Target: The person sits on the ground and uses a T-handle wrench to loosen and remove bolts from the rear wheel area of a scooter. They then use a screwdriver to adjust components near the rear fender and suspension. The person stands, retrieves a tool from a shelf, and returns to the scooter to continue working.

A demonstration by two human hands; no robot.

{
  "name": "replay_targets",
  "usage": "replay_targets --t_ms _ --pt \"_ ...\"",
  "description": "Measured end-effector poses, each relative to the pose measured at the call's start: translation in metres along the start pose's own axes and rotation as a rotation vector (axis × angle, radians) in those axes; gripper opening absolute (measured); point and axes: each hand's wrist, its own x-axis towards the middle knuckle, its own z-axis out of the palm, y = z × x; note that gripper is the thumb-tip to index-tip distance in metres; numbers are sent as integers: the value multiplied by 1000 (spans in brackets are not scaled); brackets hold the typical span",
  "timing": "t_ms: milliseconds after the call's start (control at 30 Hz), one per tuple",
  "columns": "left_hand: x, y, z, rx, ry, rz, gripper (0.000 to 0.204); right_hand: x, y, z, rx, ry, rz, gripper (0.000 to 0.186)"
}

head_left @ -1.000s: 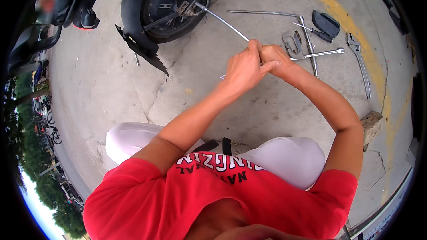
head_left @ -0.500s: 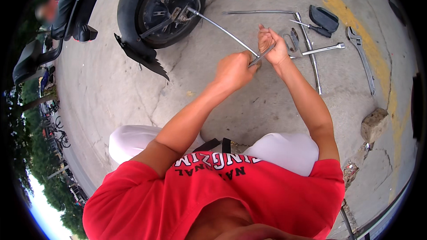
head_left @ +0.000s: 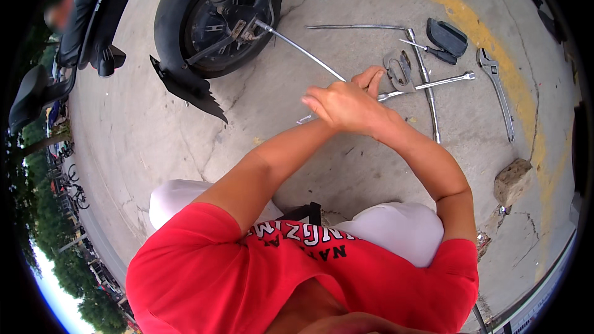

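Observation:
A long steel socket wrench (head_left: 303,49) has its far end on the hub of a black scooter wheel (head_left: 216,18). Its near end runs in under my hands. My right hand (head_left: 356,108) is closed and lies over my left hand (head_left: 369,78), covering most of it. Only a few bent fingers of the left show beyond the right's knuckles. Both appear wrapped round the wrench's handle end, though the grip itself is hidden. A short shiny piece, perhaps the tip of the handle, shows left of the right hand.
To the right on the concrete lie a cross-shaped lug wrench (head_left: 431,86), a grey horseshoe-shaped part (head_left: 399,72), a screwdriver (head_left: 440,55), a black plastic cover (head_left: 447,37) and an adjustable wrench (head_left: 498,89). A broken brick (head_left: 512,182) sits nearer. A black jagged flap (head_left: 185,89) hangs by the wheel.
My right hand has swung leftward from the far end of the wrench's handle and now lies over my left hand. The right fingers have gone from open to closed. The handle has turned.

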Motion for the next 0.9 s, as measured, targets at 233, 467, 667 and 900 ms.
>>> replay_targets --t_ms 233,467,667,900 --pt "14 -14 4 -165 -53 97 43 -11 -4 -12 178 5 -25 38" --pt "19 -11 -21 512 -52 315 81 -39 154 39 1579 716 989 44" --pt "28 46 -77 300 -652 -347 80 -23 143 47 2533 523 575 22" --pt "18 138 -96 -532 -477 -1370 37 -25 152 59 2651 478 407 22"
